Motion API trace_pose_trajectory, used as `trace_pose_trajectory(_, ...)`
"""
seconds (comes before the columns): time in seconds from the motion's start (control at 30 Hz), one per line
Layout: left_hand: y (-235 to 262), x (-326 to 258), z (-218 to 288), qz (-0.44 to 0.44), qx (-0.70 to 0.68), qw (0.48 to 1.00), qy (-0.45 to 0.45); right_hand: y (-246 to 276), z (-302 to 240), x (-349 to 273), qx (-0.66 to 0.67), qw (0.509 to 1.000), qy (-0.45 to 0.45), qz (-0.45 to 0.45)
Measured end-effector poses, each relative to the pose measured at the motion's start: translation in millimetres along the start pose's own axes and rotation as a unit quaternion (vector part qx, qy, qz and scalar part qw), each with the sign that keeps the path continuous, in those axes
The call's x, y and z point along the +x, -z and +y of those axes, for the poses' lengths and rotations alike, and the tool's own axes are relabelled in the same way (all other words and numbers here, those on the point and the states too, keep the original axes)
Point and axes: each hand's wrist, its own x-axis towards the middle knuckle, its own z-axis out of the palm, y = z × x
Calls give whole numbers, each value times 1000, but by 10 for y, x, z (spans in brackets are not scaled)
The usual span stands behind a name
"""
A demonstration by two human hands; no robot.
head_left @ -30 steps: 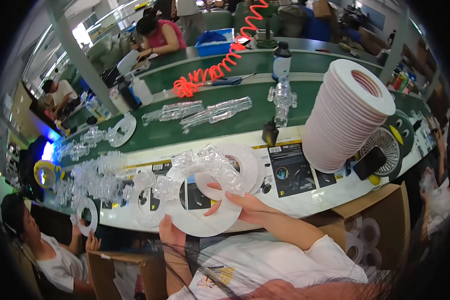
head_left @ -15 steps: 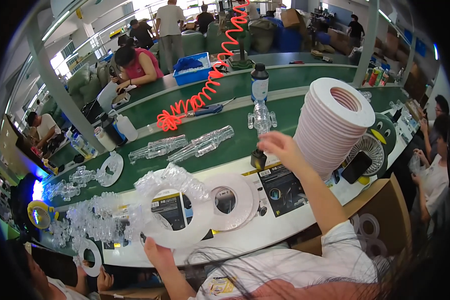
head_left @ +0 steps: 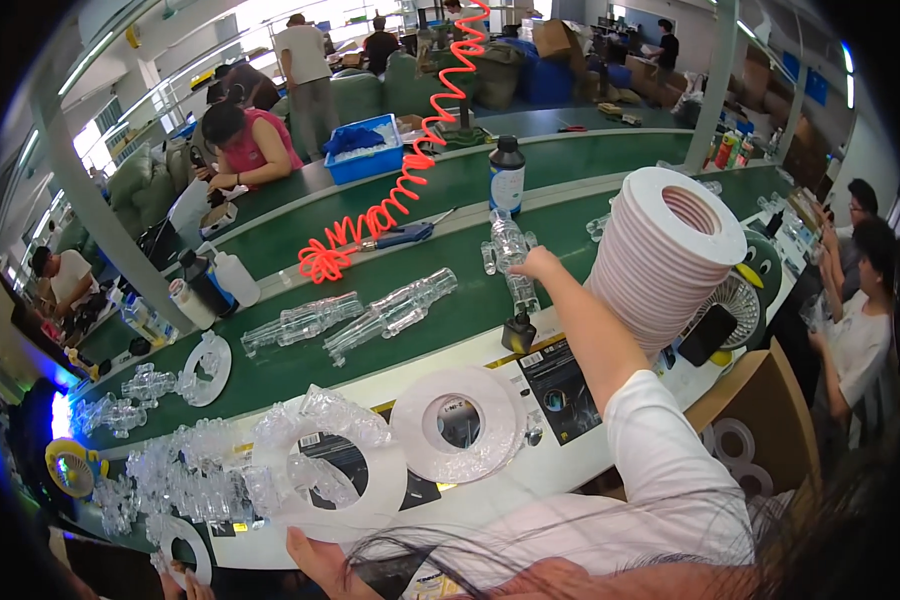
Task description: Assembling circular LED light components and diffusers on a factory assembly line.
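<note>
My left hand [head_left: 315, 552] pinches the near edge of a large flat white ring [head_left: 382, 495], thumb on the rim. Clear plastic pieces [head_left: 345, 415] lie across the ring's far side. With my right arm stretched forward, my right hand [head_left: 537, 264] closes on a clear jointed plastic part [head_left: 513, 240] on the green belt. The fingertips are partly hidden. A dark bottle with a white label [head_left: 507, 178] stands just beyond that part, and a small black block [head_left: 518, 333] sits at its near end. More white rings [head_left: 410, 440] lie stacked right of the held ring.
A tall stack of white rings [head_left: 660, 250] rises at right, beside a fan [head_left: 735, 310] and an open carton [head_left: 770, 400]. Two clear parts [head_left: 395, 312] lie on the belt below a red coiled hose [head_left: 410, 185]. Clear parts [head_left: 190, 470] crowd the left. Co-workers [head_left: 855, 330] sit nearby.
My right hand has reached farther forward onto the clear plastic part, which now leans more to the left. The left hand and its ring have come slightly nearer to me. The view has shifted.
</note>
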Motion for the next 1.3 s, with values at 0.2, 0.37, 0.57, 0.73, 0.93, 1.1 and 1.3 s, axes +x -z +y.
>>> trace_pose_trajectory(0.2, -233, 159, -96, -19, -12, 1000, 5, -334, 278, 126, 423, 863, -233, -147)
trace_pose_trajectory(0.37, -259, 159, -123, 19, -21, 1000, 6, -487, 242, 127, 551, 783, -242, -159)
trace_pose_trajectory(0.57, 107, 202, -224, -1, -22, 1000, -6, -454, 346, 180, 725, 631, -269, -64)
trace_pose_trajectory(0.73, 156, 167, -243, 22, -16, 999, -24, -537, 166, 205, 781, 541, -309, 39)
trace_pose_trajectory(0.93, 281, 197, -258, 16, 5, 1000, 16, -709, 299, 736, 853, 435, -278, 76)
trace_pose_trajectory(1.1, 604, 251, -499, -23, 13, 999, 46, -663, 382, 1016, 861, 397, -306, 86)
trace_pose_trajectory(1.3, 707, 299, -697, -1, 16, 1000, 23, -720, 507, 1344, 860, 396, -313, 83)
